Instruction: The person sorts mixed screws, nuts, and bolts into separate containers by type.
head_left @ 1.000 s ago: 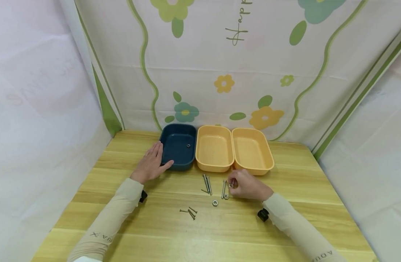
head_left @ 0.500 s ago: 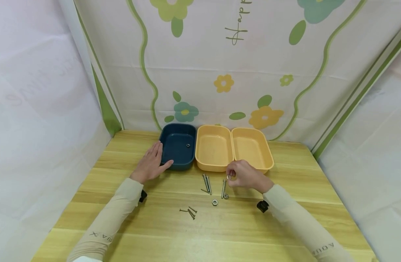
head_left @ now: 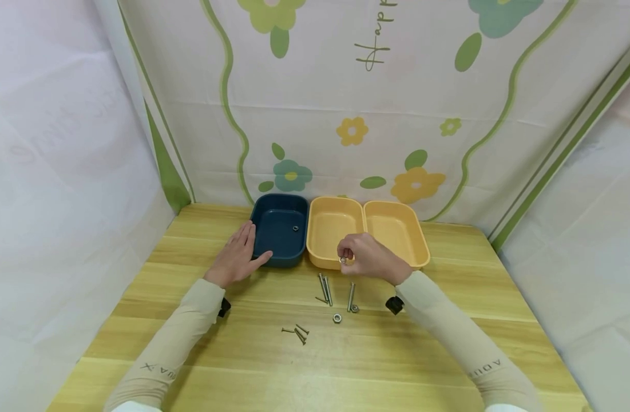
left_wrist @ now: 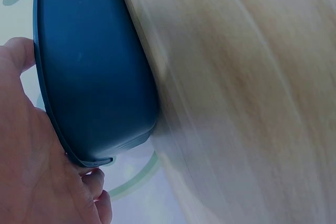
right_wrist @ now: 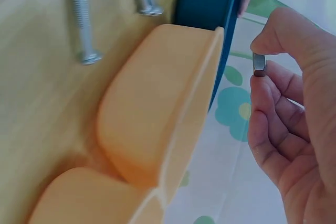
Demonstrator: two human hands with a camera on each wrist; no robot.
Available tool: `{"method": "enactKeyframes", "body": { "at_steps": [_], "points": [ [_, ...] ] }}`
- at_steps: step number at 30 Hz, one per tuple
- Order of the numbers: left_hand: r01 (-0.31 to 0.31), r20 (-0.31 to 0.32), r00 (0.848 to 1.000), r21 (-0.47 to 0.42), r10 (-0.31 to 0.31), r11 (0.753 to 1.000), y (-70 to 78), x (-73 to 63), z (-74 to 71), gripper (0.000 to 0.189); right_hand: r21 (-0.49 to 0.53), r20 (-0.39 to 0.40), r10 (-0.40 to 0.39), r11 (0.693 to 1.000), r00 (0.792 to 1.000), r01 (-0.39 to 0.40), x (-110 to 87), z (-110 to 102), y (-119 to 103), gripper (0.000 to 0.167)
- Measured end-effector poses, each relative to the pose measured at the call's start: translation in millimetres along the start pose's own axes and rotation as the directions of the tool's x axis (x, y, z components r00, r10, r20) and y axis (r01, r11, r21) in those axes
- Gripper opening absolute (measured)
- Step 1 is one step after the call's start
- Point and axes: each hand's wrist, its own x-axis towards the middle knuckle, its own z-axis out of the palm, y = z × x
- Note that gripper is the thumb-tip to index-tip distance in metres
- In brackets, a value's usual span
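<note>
Near the middle of the head view, just in front of the near wall of the middle bin [head_left: 317,258], the held nut [head_left: 343,260] sits pinched between the thumb and forefinger of the right hand [head_left: 372,257]; that grip is narrow, with the other fingers curled in behind. Left of centre, the left hand [head_left: 236,257] lies spread against the blue bin [head_left: 280,247], fingers along its left rim and thumb over its near corner, gripping nothing loose.

As far as shows, the work looks early. One nut [head_left: 296,228] already lies inside the blue bin, toward its right wall, and the held nut is off the table [head_left: 242,366] but not yet set down. Left on the table, below the bins in the frame, are a nut [head_left: 337,318] at lower centre, another nut [head_left: 355,308] just beside the lower end of a bolt [head_left: 351,297], two bolts [head_left: 328,292] with a thin screw [head_left: 321,300] beside them, and a small cluster of screws [head_left: 300,336] further down.

On the right wrist view, the held nut shows edge-on: its broad dimension runs up and down the frame from thumb to forefinger, so its hole probably points roughly sideways, though the opening is hidden there. The three bolts point their heads toward the top of the head view, shanks running down the frame, slightly slanted.
</note>
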Motion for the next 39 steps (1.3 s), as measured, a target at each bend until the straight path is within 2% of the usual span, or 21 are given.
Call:
{"method": "enactKeyframes", "body": {
  "at_steps": [13, 20, 29, 39],
  "points": [
    [0.001, -0.001, 1.0, 0.006, -0.001, 1.0, -0.2, -1.3, -0.2, 0.1, -0.023, -0.031, -0.068, 0.997, 0.997, 0.067, 49.7, 5, -8, 0.004],
    [-0.002, 0.003, 1.0, 0.01, 0.002, 1.0, 0.0, -1.7, -0.8, 0.1, -0.035, -0.016, -0.05, 0.998, 0.999, 0.049, 70.8, 13, -12, 0.005],
    [0.001, -0.009, 1.0, 0.02, 0.0, 1.0, -0.2, -0.1, 0.8, 0.099, -0.023, -0.012, 0.029, 0.999, 1.0, -0.029, 99.8, 32, -15, 0.012],
    [0.0, -0.016, 1.0, 0.016, 0.0, 1.0, 1.0, -0.2, 1.6, 0.1, -0.026, -0.036, 0.044, 0.999, 0.998, -0.044, 113.3, 61, -12, 0.013]
  ]
}}
